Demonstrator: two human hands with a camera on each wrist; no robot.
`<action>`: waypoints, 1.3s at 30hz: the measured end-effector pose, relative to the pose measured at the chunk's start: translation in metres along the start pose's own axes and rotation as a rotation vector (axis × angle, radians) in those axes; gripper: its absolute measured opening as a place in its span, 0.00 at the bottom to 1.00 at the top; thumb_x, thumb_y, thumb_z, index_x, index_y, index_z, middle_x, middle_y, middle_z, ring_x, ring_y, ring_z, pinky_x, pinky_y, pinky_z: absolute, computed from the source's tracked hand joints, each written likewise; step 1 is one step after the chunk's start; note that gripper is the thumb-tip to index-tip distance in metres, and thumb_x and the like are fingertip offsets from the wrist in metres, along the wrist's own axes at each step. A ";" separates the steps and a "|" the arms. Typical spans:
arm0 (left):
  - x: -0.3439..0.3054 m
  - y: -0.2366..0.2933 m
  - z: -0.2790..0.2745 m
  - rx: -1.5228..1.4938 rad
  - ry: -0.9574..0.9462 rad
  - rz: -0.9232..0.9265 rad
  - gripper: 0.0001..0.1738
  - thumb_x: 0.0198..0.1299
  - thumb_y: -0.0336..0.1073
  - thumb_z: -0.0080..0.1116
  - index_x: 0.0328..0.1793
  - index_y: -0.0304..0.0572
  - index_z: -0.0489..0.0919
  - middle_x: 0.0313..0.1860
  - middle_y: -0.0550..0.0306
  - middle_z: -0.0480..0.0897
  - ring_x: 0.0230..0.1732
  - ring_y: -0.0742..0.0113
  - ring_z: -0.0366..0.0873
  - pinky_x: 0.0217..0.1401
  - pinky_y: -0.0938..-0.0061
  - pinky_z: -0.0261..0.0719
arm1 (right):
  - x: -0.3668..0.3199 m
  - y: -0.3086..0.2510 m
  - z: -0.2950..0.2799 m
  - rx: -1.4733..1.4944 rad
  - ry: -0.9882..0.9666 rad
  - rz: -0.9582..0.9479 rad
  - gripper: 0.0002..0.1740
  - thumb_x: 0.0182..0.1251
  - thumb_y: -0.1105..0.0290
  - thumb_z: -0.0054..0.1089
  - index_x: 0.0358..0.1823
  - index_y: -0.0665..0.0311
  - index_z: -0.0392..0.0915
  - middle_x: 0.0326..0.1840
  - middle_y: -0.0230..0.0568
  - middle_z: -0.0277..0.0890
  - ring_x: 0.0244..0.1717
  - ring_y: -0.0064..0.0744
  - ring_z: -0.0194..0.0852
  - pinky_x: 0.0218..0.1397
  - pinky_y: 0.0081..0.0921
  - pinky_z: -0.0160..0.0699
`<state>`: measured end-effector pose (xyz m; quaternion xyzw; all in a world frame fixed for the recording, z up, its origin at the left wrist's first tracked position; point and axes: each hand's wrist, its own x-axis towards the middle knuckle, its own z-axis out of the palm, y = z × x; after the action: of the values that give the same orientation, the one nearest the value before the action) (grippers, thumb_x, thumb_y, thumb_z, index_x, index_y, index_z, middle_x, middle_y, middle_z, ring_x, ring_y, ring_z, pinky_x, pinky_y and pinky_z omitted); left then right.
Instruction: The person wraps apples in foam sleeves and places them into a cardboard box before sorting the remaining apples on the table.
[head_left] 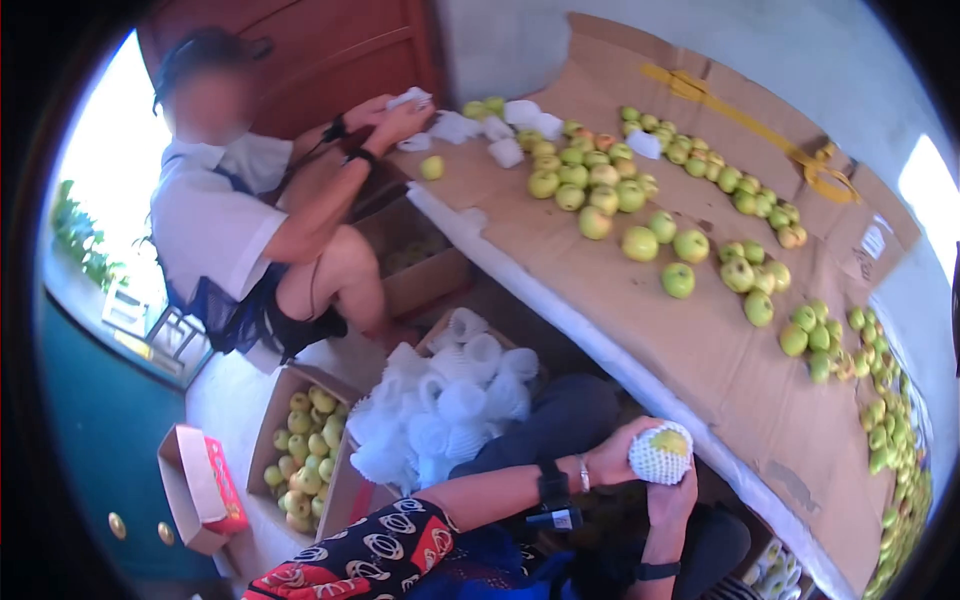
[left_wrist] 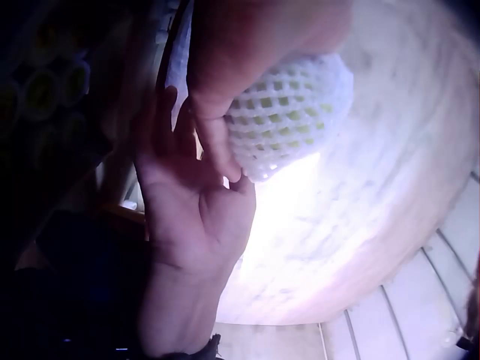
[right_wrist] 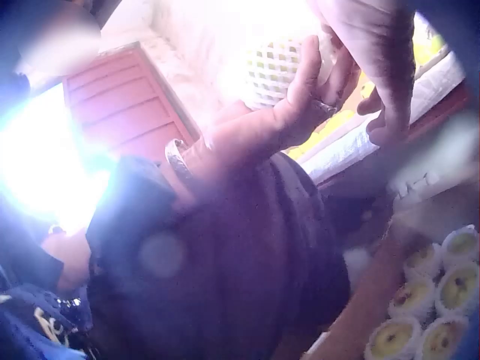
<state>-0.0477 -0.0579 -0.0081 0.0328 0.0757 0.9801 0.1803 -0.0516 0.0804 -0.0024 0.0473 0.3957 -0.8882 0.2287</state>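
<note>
A yellow-green apple in a white foam net [head_left: 661, 453] is held up in front of the body, close to the table's front edge. My left hand [head_left: 612, 458], with a bracelet at the wrist, grips it from the side; in the left wrist view its thumb presses along the netting. Just below the apple is my right hand [head_left: 672, 506]. Seen from the left wrist, the right hand [left_wrist: 191, 210] shows its palm with loosely extended fingers, and its thumb tip meets the lower edge of the net. Part of its fingers is hidden behind the left hand.
Many apples [head_left: 604, 198] lie on a cardboard-covered table [head_left: 600, 270]. Below are a heap of foam nets [head_left: 440, 410], a box of apples [head_left: 305, 450] and a small red-and-white box [head_left: 200, 490]. Netted apples [right_wrist: 457, 289] are packed at lower right. Another person [head_left: 225, 200] handles a white net.
</note>
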 end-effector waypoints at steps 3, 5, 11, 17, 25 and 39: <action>-0.002 -0.001 0.005 -0.015 0.064 0.052 0.24 0.66 0.46 0.39 0.54 0.33 0.74 0.49 0.54 0.80 0.50 0.66 0.78 0.58 0.71 0.73 | 0.007 0.005 0.002 -0.022 0.106 -0.047 0.17 0.71 0.67 0.39 0.57 0.66 0.65 0.56 0.42 0.70 0.55 0.32 0.71 0.59 0.32 0.70; -0.001 0.001 0.006 -0.049 0.100 0.047 0.23 0.66 0.47 0.40 0.52 0.36 0.76 0.48 0.56 0.81 0.49 0.67 0.78 0.56 0.72 0.74 | 0.006 0.003 0.009 -0.299 0.198 -0.317 0.18 0.70 0.70 0.42 0.59 0.67 0.63 0.57 0.42 0.69 0.56 0.33 0.70 0.60 0.31 0.69; -0.002 0.008 0.003 -0.051 0.120 0.087 0.20 0.65 0.49 0.42 0.47 0.42 0.77 0.43 0.61 0.82 0.45 0.69 0.80 0.50 0.73 0.77 | 0.001 -0.002 0.003 -1.133 0.042 -0.670 0.19 0.63 0.84 0.40 0.55 0.71 0.67 0.62 0.49 0.64 0.59 0.36 0.68 0.62 0.29 0.65; 0.001 0.013 -0.010 0.050 0.252 0.188 0.18 0.68 0.47 0.41 0.50 0.42 0.74 0.43 0.58 0.80 0.44 0.68 0.79 0.49 0.72 0.78 | -0.013 -0.002 0.025 -0.929 -0.051 -0.550 0.18 0.57 0.84 0.51 0.51 0.71 0.69 0.59 0.47 0.66 0.58 0.34 0.68 0.62 0.29 0.65; -0.008 0.018 0.008 0.473 0.487 0.139 0.13 0.67 0.41 0.42 0.50 0.40 0.70 0.44 0.56 0.78 0.45 0.67 0.77 0.50 0.70 0.77 | -0.007 -0.011 0.015 -1.062 -0.051 -0.346 0.27 0.49 0.74 0.69 0.53 0.66 0.71 0.51 0.36 0.70 0.51 0.26 0.69 0.54 0.25 0.69; -0.005 0.014 -0.007 0.384 0.498 0.076 0.19 0.67 0.48 0.40 0.53 0.44 0.73 0.47 0.56 0.79 0.48 0.64 0.77 0.50 0.68 0.76 | -0.011 -0.004 0.021 -1.400 0.026 -0.928 0.16 0.37 0.81 0.66 0.24 0.63 0.66 0.27 0.39 0.69 0.31 0.39 0.71 0.35 0.28 0.74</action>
<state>-0.0482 -0.0738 -0.0125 -0.1720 0.3001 0.9318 0.1100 -0.0412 0.0710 0.0176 -0.2631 0.8373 -0.4409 -0.1880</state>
